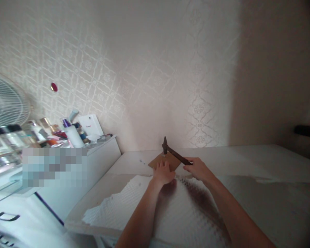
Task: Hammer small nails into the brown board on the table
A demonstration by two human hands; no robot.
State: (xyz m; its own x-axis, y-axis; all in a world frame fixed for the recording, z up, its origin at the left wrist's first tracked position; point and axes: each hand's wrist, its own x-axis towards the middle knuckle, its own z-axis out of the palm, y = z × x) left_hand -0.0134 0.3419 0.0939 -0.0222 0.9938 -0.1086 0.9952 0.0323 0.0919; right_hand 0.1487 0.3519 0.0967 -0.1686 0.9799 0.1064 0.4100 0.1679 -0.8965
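Note:
My right hand [198, 169] is closed around the handle of a dark hammer [173, 152], whose head is raised over a small brown board [167, 159] on the white table [248, 162]. My left hand [163, 172] rests on the near edge of that board, its fingers curled together as if pinching something small that I cannot make out. A few tiny nails [142, 161] lie on the table to the left of the board.
A white textured sheet [134, 206] covers the near part of the table. To the left stands a white cabinet [103, 151] crowded with bottles and jars, and a fan [5, 103] at the far left. A patterned wall rises behind; a dark chair arm [307, 131] shows at right.

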